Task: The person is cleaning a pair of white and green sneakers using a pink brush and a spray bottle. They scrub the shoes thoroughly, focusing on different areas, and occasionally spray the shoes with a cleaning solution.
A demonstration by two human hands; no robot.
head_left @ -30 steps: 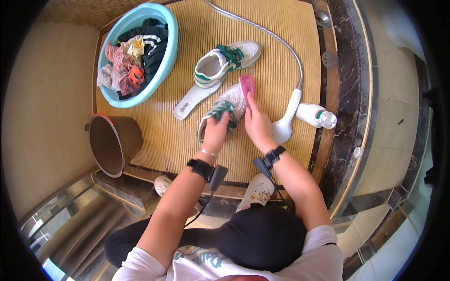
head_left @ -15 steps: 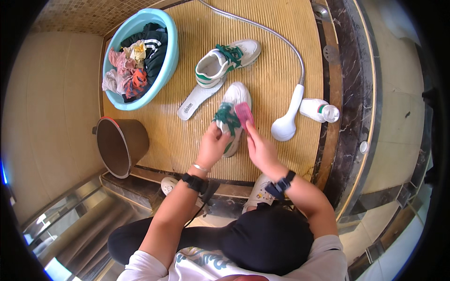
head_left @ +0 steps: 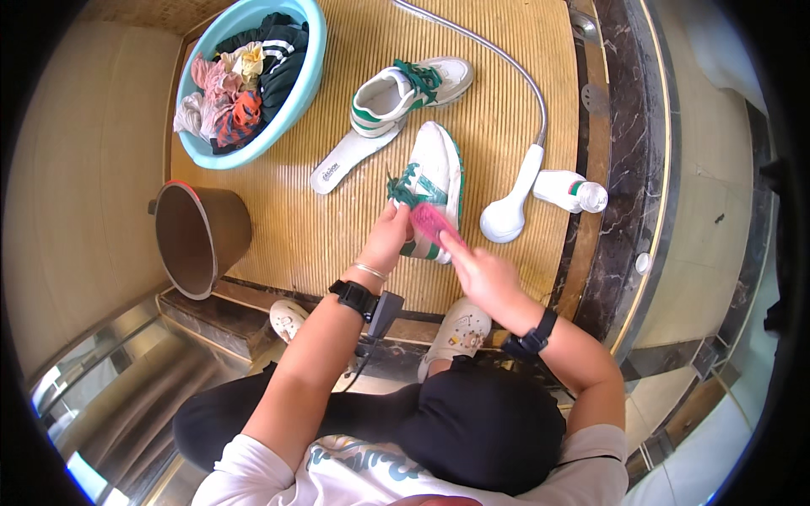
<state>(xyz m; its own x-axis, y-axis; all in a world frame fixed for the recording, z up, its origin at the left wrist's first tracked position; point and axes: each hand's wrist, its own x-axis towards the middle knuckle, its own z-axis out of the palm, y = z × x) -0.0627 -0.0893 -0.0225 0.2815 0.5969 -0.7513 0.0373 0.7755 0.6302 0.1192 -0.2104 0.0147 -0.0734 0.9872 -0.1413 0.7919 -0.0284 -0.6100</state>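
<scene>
At the far left a brown bucket [head_left: 201, 238] lies tipped on its side at the edge of the ribbed yellow mat [head_left: 278, 219], its mouth facing me. Above it sits a light blue basin [head_left: 297, 93] heaped with mixed clothes [head_left: 236, 88]. Going right, a loose white insole [head_left: 342, 164] lies flat on the mat, its upper end just beside a white and green sneaker [head_left: 405, 93] with green laces, which rests on its side well above my hands.

My left hand [head_left: 386, 239] is closed around the near end of the second sneaker [head_left: 434, 181], fingers curled over the laced part, holding it against the mat. This shoe lies in the middle of the mat with its toe pointing away from me and its white side turned up.

My right hand [head_left: 485, 274] grips a pink brush [head_left: 432, 223], which lies on the sneaker's heel end, right next to my left fingers.

Further right a white shower head [head_left: 506, 215] lies on the mat, its metal hose [head_left: 498, 55] curving up and away. Just beside the handle a white bottle [head_left: 567, 190] lies on its side near the dark marble border [head_left: 620, 169]
</scene>
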